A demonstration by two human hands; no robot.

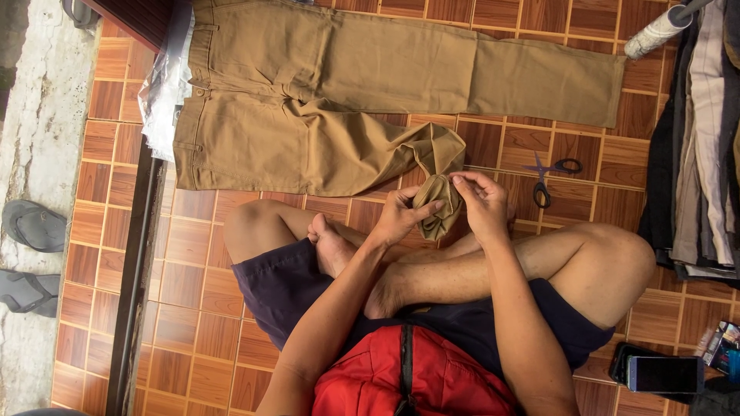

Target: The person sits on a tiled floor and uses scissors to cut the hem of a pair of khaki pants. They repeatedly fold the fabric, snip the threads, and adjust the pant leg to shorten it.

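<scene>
Both hands, left hand (399, 218) and right hand (482, 204), pinch the trouser hem (438, 202) between them.

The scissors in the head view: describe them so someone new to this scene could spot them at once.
Start from the tan trousers spread flat across the brown tiled floor. Below the trousers' far leg, just beyond the right hand that pinches the folded hem, lie the scissors. They are the only metal tool there, with dark handle loops and blades crossed open.
</scene>
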